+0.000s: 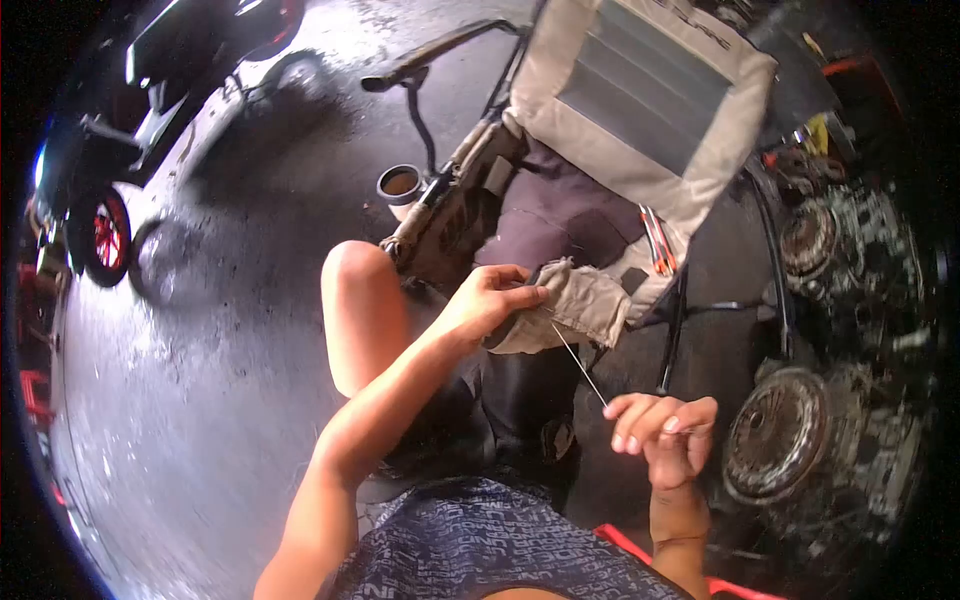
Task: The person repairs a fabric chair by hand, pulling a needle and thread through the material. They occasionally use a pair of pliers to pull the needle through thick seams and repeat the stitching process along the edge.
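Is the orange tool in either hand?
No, the orange tool lies on the chair; the left hand holds the cloth and the right hand a thin strand.

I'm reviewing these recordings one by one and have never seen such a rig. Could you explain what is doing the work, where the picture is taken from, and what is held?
There is no machine here: a person works with two bare hands. The single picture comes from a camera on the person's head, looking forward and down.

The left hand holds a piece of tan cloth in front of a tan and grey chair. The right hand holds a thin, straight line that runs to the cloth; I cannot tell whether it is thread or wire.

On the chair lies a tool with orange-red handles. A cup is beside it. Round metal parts lie on the right, and a red wheel shows on the left.
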`<state>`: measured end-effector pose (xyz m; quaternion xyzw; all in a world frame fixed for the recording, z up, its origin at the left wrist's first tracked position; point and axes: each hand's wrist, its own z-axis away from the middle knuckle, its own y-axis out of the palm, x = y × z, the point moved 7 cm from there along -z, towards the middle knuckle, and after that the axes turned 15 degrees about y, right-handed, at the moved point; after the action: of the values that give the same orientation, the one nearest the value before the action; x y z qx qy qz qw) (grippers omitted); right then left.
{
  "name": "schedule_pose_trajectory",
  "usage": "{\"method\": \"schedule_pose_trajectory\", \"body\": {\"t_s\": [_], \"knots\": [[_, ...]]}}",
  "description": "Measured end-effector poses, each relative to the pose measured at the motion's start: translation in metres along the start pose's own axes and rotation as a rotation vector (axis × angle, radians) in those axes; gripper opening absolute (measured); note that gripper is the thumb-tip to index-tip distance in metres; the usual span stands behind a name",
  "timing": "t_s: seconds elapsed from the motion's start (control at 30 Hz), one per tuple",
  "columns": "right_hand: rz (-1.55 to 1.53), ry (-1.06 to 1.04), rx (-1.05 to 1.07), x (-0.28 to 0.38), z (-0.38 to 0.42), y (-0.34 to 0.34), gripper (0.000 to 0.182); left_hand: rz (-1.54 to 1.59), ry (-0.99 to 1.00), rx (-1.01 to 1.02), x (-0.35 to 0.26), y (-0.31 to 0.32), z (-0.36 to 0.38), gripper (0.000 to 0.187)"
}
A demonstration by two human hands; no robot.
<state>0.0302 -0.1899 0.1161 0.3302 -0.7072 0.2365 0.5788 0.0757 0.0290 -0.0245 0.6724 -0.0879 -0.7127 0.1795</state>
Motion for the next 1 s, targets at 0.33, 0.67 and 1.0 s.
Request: {"method": "schedule_pose_trajectory", "body": {"t_s": [0.33, 0.67, 1.0], "knots": [[-0.104, 0.069, -0.313, 0.035, 0.062, -0.003, 0.018, -0.232, -0.049, 0.120, -0.004, 0.004, -0.009, 0.037], [0.093, -0.052, -0.585, 0.085, 0.111, -0.023, 0.025, -0.251, 0.135, 0.102, 0.001, 0.003, -0.009, 0.037], [0.333, 0.141, -0.790, 0.096, 0.135, -0.018, 0.023, -0.347, 0.318, 0.045, 0.010, -0.002, -0.010, 0.036]]}}
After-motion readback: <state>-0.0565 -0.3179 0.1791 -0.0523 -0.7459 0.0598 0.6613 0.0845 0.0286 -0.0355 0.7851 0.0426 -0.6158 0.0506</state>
